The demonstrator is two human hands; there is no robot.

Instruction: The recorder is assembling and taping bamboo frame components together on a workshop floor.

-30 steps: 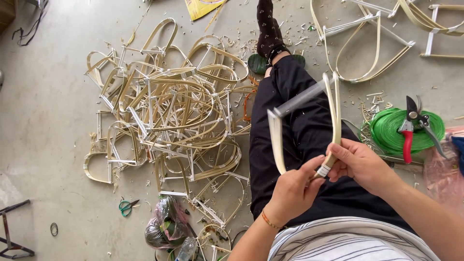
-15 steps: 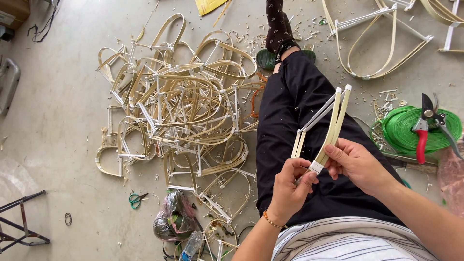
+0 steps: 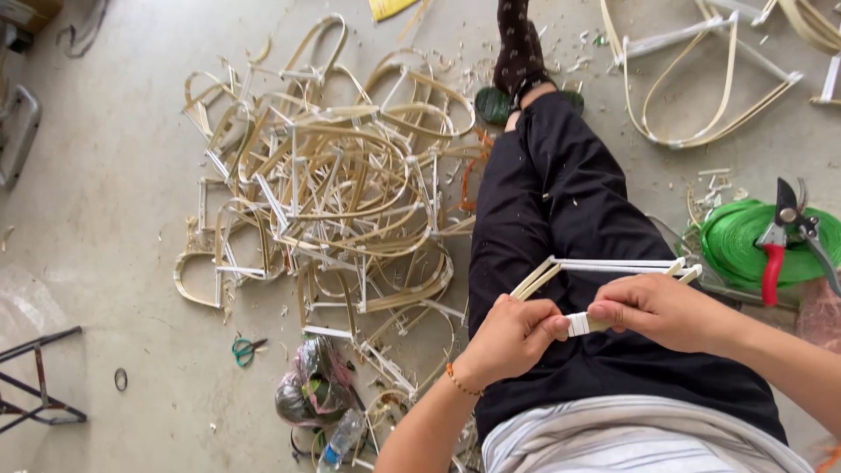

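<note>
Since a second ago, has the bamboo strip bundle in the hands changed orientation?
Yes. The strip bundle stood upright along the black trousers; now it lies across them, tips toward the green spool.

The left hand point(image 3: 512, 337) and right hand point(image 3: 653, 311) are covering the taped joint point(image 3: 578, 324) between them. Right of that grip, the pruning shears point(image 3: 784, 236) are running off the picture's edge, their lower handle cut short.
</note>
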